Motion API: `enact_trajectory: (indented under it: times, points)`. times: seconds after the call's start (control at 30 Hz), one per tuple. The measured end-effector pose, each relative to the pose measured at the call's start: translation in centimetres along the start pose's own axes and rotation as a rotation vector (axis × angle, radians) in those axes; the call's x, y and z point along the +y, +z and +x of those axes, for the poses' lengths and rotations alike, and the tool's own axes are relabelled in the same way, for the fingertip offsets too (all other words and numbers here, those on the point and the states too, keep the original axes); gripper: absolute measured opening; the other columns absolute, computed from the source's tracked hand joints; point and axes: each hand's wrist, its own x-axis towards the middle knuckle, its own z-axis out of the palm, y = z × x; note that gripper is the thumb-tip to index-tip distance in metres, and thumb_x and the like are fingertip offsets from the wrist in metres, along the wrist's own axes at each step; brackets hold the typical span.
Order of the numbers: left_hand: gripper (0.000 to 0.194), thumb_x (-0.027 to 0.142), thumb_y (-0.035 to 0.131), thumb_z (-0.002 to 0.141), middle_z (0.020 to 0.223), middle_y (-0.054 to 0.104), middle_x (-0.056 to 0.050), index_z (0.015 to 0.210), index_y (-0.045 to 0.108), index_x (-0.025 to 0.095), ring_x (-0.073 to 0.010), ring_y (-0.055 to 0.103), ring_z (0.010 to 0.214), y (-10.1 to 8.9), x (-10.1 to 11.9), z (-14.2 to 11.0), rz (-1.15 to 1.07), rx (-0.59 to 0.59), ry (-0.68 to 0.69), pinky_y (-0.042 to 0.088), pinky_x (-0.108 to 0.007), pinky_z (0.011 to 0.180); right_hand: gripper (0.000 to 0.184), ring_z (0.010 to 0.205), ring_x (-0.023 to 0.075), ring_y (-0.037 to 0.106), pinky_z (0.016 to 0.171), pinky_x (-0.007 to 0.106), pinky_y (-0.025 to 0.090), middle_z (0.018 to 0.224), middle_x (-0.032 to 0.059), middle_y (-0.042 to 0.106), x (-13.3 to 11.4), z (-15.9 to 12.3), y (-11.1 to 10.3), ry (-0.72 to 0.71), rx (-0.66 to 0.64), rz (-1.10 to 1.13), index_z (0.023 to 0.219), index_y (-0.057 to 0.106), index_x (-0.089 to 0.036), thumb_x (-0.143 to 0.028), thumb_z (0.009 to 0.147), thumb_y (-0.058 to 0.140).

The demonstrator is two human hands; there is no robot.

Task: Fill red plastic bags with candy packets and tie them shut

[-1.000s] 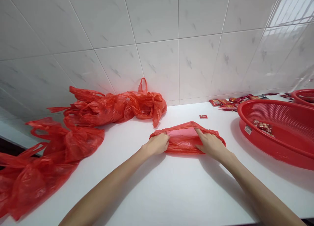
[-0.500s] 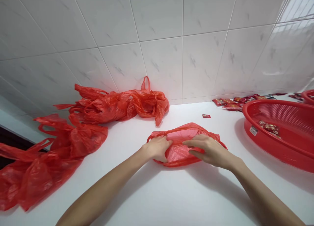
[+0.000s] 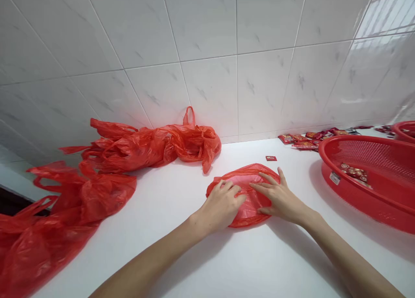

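Observation:
A red plastic bag (image 3: 246, 177) lies bunched into a rounded mound on the white counter (image 3: 227, 263), right in front of me. My left hand (image 3: 223, 203) rests on its left half with the fingers curved over the plastic. My right hand (image 3: 280, 196) lies flat on its right half, fingers stretched out and spread. Both hands press down on the bag; neither grips it.
Several crumpled red bags (image 3: 152, 144) lie heaped along the tiled wall and down the left side (image 3: 65, 211). A red mesh basket (image 3: 372, 177) with small packets stands at the right, a second rim behind it. Red sachets (image 3: 308, 139) lie by the wall; one sachet (image 3: 271, 158) lies alone.
One second ago both hands held the bag's mouth stretched open. They have since come together on top of it and flattened it into a compact mound.

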Motion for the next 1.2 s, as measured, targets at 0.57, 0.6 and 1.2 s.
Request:
enact_trajectory:
  times: [0.57,0.6,1.2]
  points:
    - [0.011,0.013,0.050,0.081,0.100,0.067,-0.010,0.077,0.059,0.018,-0.0286,0.059,0.104,4.1,-2.9,-1.3,-0.188,0.013,-0.201,0.042,-0.047,0.091,0.062,0.131,0.0387,0.053,0.116,0.075,0.002,0.121,0.0198,0.071,0.5,0.1,0.7,0.051,0.024,-0.020,0.135,0.059,-0.014,-0.052,0.087,0.068]
    - [0.011,0.012,0.050,0.080,0.103,0.067,-0.010,0.079,0.059,0.018,-0.0284,0.059,0.104,4.3,-3.0,-1.4,-0.200,0.024,-0.195,0.041,-0.047,0.092,0.049,0.124,0.0356,0.059,0.116,0.074,0.004,0.114,0.0177,0.073,0.4,0.2,0.6,0.069,0.062,-0.013,0.129,0.063,-0.016,-0.049,0.093,0.062]
    - [0.046,0.017,0.052,0.078,0.126,0.061,-0.014,0.123,0.061,0.016,-0.0302,0.058,0.106,8.1,-2.5,-1.7,-0.371,0.242,-0.307,0.046,-0.049,0.095,0.084,0.125,0.0458,0.050,0.105,0.084,0.014,0.121,0.0219,0.064,1.6,-0.7,2.6,0.184,0.005,-0.156,0.139,0.057,-0.017,-0.068,0.073,0.072]
